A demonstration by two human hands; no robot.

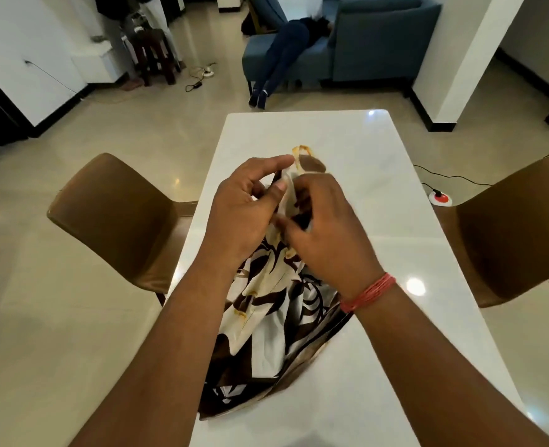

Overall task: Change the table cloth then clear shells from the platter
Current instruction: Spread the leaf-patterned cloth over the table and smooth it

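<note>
So I've got the brown-and-white patterned table cloth [276, 304] bunched up right in front of me on the white table [379, 221], and both hands are up at the top of the bundle. My left hand [247, 208] has its fingers curled round a fold of the fabric, thumb pressing the pale edge, and my right hand [324, 230] is pinching the cloth just beside it, so both grips are closed on the same bit of cloth, pretty much touching each other. An orange-trimmed corner [308, 156] pokes out above my fingers. The rest of the cloth hangs down in a crumpled heap toward the near table edge. Red thread bracelet [368, 291] on my right wrist. Brown chairs [118, 217] on either side of the table, blue sofa [363, 43] further back with someone lying on it
</note>
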